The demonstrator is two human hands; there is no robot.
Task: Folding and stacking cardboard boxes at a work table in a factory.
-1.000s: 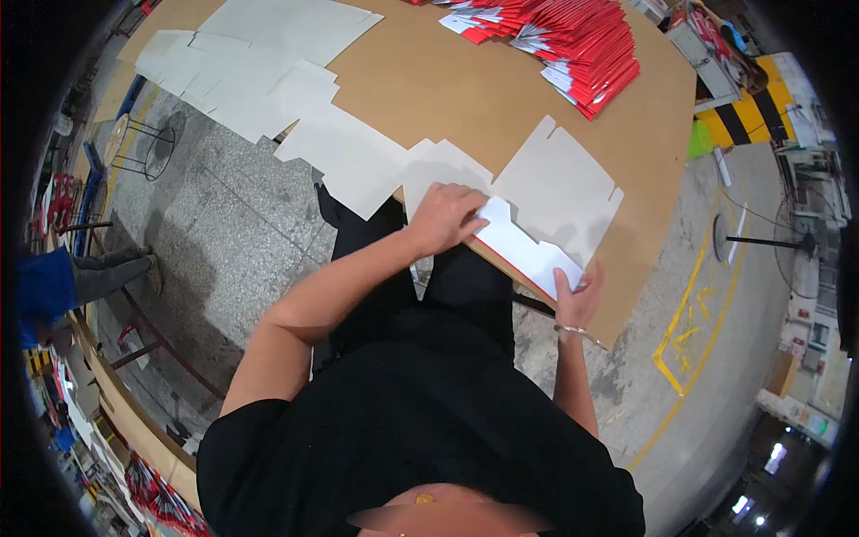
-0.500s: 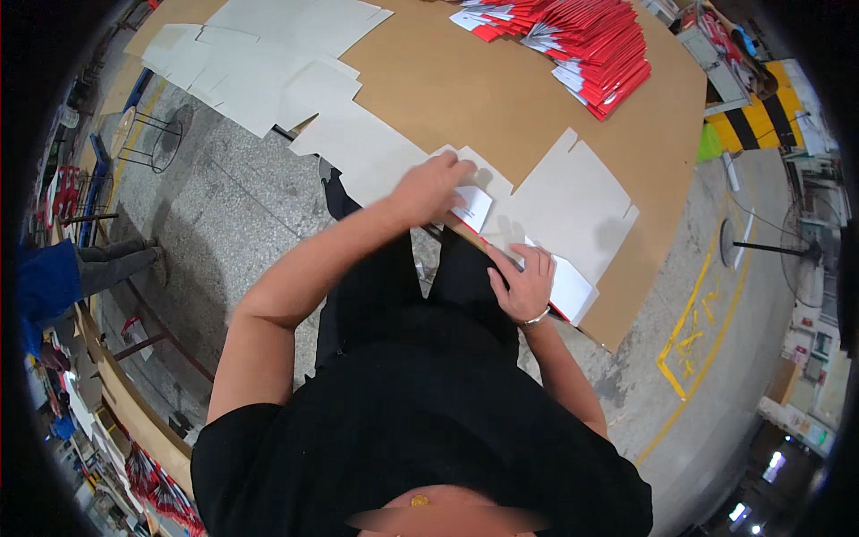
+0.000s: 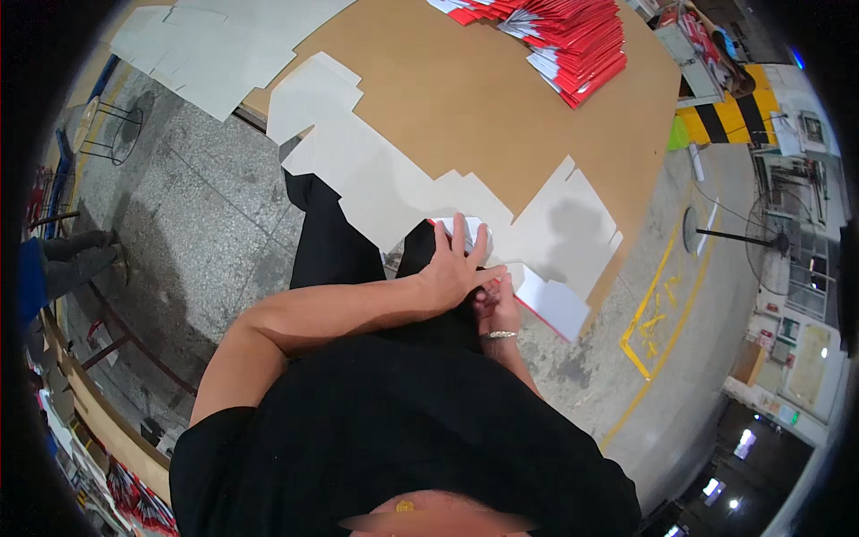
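A flat die-cut cardboard blank [image 3: 394,179], pale grey on its upper face, lies along the table's near edge. Two flaps on its near side show white with red edges: the left flap [image 3: 474,234] under my left fingers, the right flap [image 3: 553,302] sticking out past my right hand. My left hand [image 3: 452,273] rests with its fingers spread on the left flap, its thumb reaching to the right hand. Curled at the near edge between the flaps, my right hand [image 3: 498,309] pinches the blank's edge; its fingertips are partly hidden.
More pale grey blanks [image 3: 224,45] lie at the table's far left. A fanned stack of red and white folded cards [image 3: 582,54] stands at the back on the brown table [image 3: 447,98]. A stool [image 3: 112,130] and another person's legs [image 3: 76,259] are at left, a fan [image 3: 778,242] at right.
My left hand has come nearer to me and spread its fingers. The right hand has turned from lying flat to curling at the edge. The whole view has shifted slightly.
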